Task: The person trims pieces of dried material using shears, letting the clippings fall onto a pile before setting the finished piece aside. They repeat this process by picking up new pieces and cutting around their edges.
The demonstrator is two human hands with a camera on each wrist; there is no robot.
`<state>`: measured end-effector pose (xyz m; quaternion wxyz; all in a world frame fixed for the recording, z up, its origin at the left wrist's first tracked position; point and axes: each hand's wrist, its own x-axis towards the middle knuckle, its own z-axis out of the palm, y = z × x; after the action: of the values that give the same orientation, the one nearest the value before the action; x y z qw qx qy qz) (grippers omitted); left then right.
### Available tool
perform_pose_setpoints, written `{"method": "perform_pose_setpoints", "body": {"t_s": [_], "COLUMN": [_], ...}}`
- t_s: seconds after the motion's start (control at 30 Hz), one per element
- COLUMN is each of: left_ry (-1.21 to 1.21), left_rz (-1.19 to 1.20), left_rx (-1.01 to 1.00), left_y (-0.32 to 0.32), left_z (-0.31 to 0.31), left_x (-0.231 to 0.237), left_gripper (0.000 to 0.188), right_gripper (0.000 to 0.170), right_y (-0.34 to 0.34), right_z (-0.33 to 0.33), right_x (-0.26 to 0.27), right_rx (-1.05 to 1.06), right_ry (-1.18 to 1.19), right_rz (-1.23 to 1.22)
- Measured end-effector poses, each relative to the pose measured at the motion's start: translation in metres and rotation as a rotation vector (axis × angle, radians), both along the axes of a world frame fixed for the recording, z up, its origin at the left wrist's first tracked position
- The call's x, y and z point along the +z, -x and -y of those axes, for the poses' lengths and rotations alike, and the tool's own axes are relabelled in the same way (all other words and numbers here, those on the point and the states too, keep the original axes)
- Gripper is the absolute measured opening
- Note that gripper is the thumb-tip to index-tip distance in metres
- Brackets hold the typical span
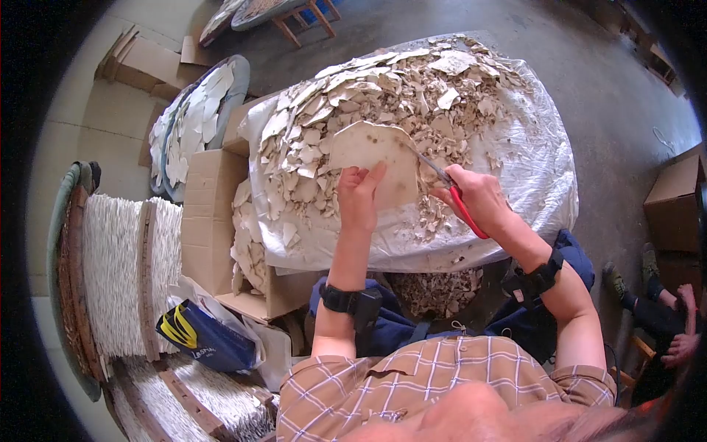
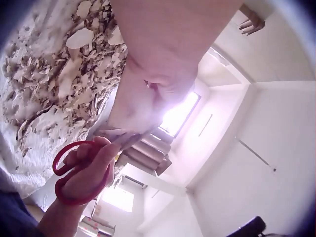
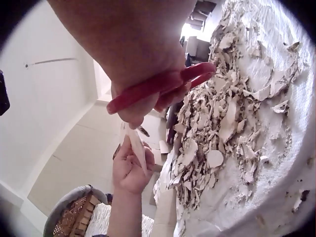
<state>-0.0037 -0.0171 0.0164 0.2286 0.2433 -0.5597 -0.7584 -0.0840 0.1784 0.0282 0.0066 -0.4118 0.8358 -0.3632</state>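
My left hand [image 1: 359, 195] holds a flat, cream-coloured sheet [image 1: 379, 158] with dark spots, thumb on its face and fingers at the lower edge. In my right hand [image 1: 482, 197] is a pair of scissors [image 1: 465, 212] with red handles. Their blades reach the sheet's upper right edge in the head view. The red loops [image 2: 81, 200] go round the fingers of the right hand in the left wrist view. Seen from the right wrist, the sheet [image 3: 137, 145] stands nearly edge-on between the left thumb and fingers. Beneath both hands lies a heap of broken pale pieces [image 1: 412, 88].
White plastic sheeting [image 1: 541, 147] covers the table under the heap. A cardboard box [image 1: 206, 221] with more pieces stands at its left, near a blue bag [image 1: 210, 339] and stacked white sheets [image 1: 114, 272]. Scraps fill a container [image 1: 434, 291] below the table edge. Another person's hand [image 1: 679, 350] shows at right.
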Motion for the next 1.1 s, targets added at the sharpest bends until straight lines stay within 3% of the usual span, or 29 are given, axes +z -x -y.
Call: {"method": "perform_pose_setpoints", "body": {"t_s": [0.33, 0.4, 0.53, 0.6, 0.67, 0.73, 0.77, 0.9, 0.93, 0.97, 1.1], "left_ry": [-0.107, -0.232, -0.209, -0.087, -0.115, -0.139, -0.140, -0.100, -0.096, -0.113, -0.038], "left_rz": [-0.034, -0.086, -0.092, -0.020, -0.029, -0.040, -0.049, -0.078, -0.078, -0.066, -0.008], "left_rx": [-0.050, 0.019, 0.088, -0.072, -0.147, -0.219, -0.268, -0.247, -0.242, -0.136, 0.139], "left_y": [0.002, 0.002, 0.002, 0.000, -0.001, 0.000, 0.001, 0.001, 0.001, 0.001, 0.000], "left_z": [-0.013, -0.013, 0.007, 0.002, -0.012, -0.021, -0.022, -0.023, -0.022, -0.020, 0.007], "left_x": [0.020, 0.030, 0.013, 0.014, 0.020, 0.023, 0.023, 0.018, 0.020, 0.023, 0.016], "left_gripper": [0.010, 0.011, 0.012, 0.017, 0.020, 0.023, 0.025, 0.026, 0.026, 0.023, 0.016], "right_gripper": [0.029, 0.029, 0.027, 0.030, 0.035, 0.035, 0.033, 0.033, 0.034, 0.035, 0.036], "right_y": [-0.002, -0.001, 0.006, 0.009, 0.014, 0.015, 0.016, 0.016, 0.015, 0.013, 0.003], "right_z": [0.007, 0.007, 0.005, 0.006, 0.010, 0.015, 0.015, 0.015, 0.014, 0.013, 0.008], "right_x": [-0.006, -0.005, -0.003, 0.001, -0.003, -0.002, 0.000, 0.004, 0.003, 0.002, 0.010], "right_rx": [-0.023, -0.030, -0.080, -0.045, -0.042, 0.029, 0.054, 0.012, -0.045, -0.099, -0.023], "right_ry": [0.012, 0.049, 0.086, 0.344, 0.358, 0.623, 0.648, 0.557, 0.422, 0.288, 0.124], "right_rz": [0.070, 0.072, 0.088, 0.335, 0.439, 0.600, 0.697, 0.636, 0.416, 0.197, 0.021]}}
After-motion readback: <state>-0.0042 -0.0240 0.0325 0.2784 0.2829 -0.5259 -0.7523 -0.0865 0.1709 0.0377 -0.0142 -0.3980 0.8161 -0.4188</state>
